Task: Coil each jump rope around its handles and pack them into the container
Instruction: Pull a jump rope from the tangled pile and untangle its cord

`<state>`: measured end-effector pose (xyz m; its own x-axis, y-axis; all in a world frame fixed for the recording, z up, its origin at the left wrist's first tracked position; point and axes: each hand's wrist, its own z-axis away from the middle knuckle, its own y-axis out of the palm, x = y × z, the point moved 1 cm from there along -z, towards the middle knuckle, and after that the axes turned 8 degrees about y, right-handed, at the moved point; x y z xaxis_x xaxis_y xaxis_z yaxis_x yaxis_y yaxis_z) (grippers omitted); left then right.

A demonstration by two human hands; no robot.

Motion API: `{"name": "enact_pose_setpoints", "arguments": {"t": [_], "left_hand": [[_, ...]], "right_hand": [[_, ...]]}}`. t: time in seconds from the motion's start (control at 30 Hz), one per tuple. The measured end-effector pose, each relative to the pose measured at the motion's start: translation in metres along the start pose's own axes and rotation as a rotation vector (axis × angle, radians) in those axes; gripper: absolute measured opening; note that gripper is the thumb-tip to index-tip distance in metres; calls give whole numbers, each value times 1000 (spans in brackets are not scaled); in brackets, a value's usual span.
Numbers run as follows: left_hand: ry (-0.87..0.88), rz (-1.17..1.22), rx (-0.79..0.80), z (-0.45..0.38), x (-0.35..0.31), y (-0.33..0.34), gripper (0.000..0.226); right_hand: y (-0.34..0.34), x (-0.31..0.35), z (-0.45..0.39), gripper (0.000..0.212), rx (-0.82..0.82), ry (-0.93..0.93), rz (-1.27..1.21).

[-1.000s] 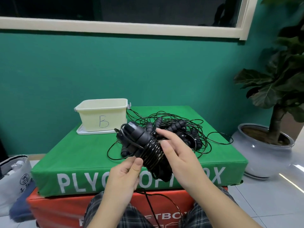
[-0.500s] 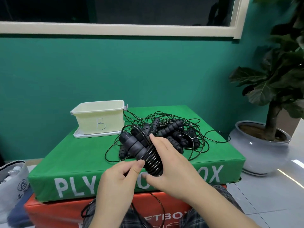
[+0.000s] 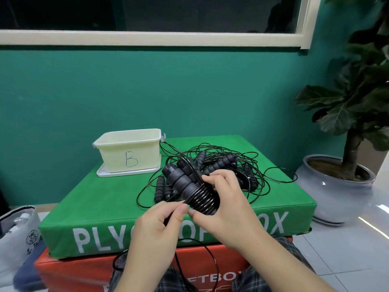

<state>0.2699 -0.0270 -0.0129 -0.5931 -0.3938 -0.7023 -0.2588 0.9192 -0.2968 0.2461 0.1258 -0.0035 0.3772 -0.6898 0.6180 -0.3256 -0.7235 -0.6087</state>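
Head view: a seated person winds a black jump rope above a stack of padded boxes.
Held rope: two ribbed black foam jump-rope handles (image 3: 179, 182) lie side by side, with glossy black cord coils (image 3: 202, 200) wrapped tightly around their lower half in even turns.
Right hand: the right hand (image 3: 229, 205) grips the coiled bundle, fingers curled over the top and thumb underneath against the coils.
Left hand: the left hand (image 3: 157, 228) pinches the loose black cord (image 3: 212, 260) between thumb and forefinger just below the coils; the slack loops down over the person's plaid-clad lap.
Pile: a tangle of black ropes and ridged handles (image 3: 221, 165) sprawls on the green cushioned plyo box (image 3: 94, 199), thin cord looping toward its right edge.
Container: a pale yellow rectangular plastic tub marked "B" (image 3: 130, 150) stands open on its white lid at the box's far left, just beside the tangle.
Base: an orange padded box (image 3: 73, 268) sits beneath the green one.
Surroundings: a glazed grey ceramic pot with a broad-leaved plant (image 3: 334, 186) stands on the tiled floor at right; a pale fabric bag (image 3: 16, 234) sits at left.
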Motion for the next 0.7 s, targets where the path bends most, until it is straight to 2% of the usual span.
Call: {"name": "enact_pose_setpoints", "arguments": {"t": [0.07,0.17,0.33,0.5,0.7], "left_hand": [[-23,23,5,-1,4,0,21],[-145,132,37,-3,12,2,17],[-289,287,88,-6,22,0,27],[-302,318,57,-6,26,0,77],[-258,236,149,-4,20,-3,96]], "right_hand": [[-2,0,-1,73,30,14,-38],[-4,3,-2,70,75,33,-97],[-5,6,-1,59,110,80,-229],[-10,13,2,48,199,152,-427],[-7,12,2,47,324,123,-537]]}}
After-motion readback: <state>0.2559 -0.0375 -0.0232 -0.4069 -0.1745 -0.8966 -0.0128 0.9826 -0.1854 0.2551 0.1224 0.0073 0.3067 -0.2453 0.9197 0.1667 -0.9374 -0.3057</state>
